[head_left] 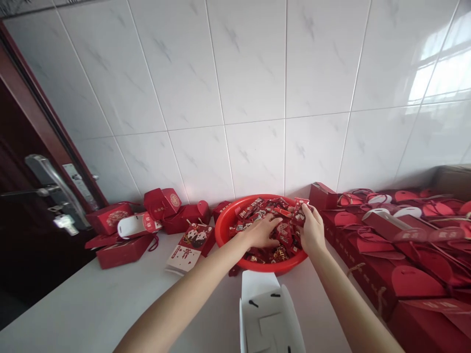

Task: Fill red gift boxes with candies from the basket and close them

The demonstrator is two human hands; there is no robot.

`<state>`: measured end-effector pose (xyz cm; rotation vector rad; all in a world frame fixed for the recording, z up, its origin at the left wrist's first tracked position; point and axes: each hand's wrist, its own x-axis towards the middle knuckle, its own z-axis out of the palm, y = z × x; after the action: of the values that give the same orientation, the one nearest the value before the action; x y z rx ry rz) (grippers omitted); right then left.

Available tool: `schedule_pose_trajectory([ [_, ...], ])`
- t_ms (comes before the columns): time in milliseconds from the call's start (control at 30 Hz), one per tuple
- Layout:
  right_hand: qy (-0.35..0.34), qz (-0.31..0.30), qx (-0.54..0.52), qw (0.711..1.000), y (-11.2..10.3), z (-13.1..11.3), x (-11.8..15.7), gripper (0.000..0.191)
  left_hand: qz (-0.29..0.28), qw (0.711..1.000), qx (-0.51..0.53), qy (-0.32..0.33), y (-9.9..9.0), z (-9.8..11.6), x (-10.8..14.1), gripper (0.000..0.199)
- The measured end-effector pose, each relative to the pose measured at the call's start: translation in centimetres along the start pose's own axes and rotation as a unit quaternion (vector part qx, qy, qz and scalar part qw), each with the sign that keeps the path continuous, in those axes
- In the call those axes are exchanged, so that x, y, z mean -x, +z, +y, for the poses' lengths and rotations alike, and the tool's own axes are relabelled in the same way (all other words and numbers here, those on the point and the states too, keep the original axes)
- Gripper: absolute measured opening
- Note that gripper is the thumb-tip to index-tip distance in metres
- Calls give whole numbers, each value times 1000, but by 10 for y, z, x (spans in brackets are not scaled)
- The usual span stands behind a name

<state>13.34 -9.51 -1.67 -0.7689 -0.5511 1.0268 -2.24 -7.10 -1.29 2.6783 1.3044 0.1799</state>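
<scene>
Left hand (262, 232): is rested on the red packets (282, 234), with thumb and fingers spread apart.
Right hand (312, 230): 1 small packet (300, 207) is pinched by the fingers, at the basket's 2 o'clock.
Red basket (222, 226): is filled with packets.
White box (272, 316): is set open at the basket's 6 o'clock.
Red boxes (415, 282): are piled at 3 o'clock.

The round, red plastic basket (274, 267) looks smooth and glossy; the small, red, flat packets (284, 234) inside have shiny film wrappers. Near centre, the open, white, oblong card box (271, 321) looks matt. Far off, pale grey-veined wall tiles (253, 73) gleam; left, the long silver door handle (66, 189) is metal.
</scene>
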Motion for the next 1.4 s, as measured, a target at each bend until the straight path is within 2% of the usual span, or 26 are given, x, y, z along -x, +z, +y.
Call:
schedule_pose_trajectory([
  [167,-4,-1,4,1000,0,-1,0,27,-5,999,-19,37,4,-3,-8,75],
  [400,14,-13,19,1000,2,-6,3,24,-36,996,-46,65,6,-2,-12,34],
  [567,18,-33,34,999,1,-8,2,24,-47,995,-42,78,3,2,-11,21],
  [700,21,-37,41,998,-1,-7,0,26,-35,996,-37,80,3,4,-9,27],
  [800,15,-33,32,999,0,-6,0,25,-2,996,-9,92,2,3,-9,30],
  [933,-4,-21,17,1000,2,-5,1,24,107,988,79,73,-3,0,-11,28],
  [1033,11,-80,41,996,1,-6,3,26,168,971,167,21,-7,-2,-11,30],
  [1133,45,-154,65,985,1,-7,5,31,179,953,245,7,-10,-3,-11,29],
  [1200,54,-170,69,982,1,-6,5,33,182,946,270,16,-10,-4,-10,29],
  [1400,28,-116,74,990,-1,-1,-1,31,136,953,269,28,-8,-7,-9,43],
])
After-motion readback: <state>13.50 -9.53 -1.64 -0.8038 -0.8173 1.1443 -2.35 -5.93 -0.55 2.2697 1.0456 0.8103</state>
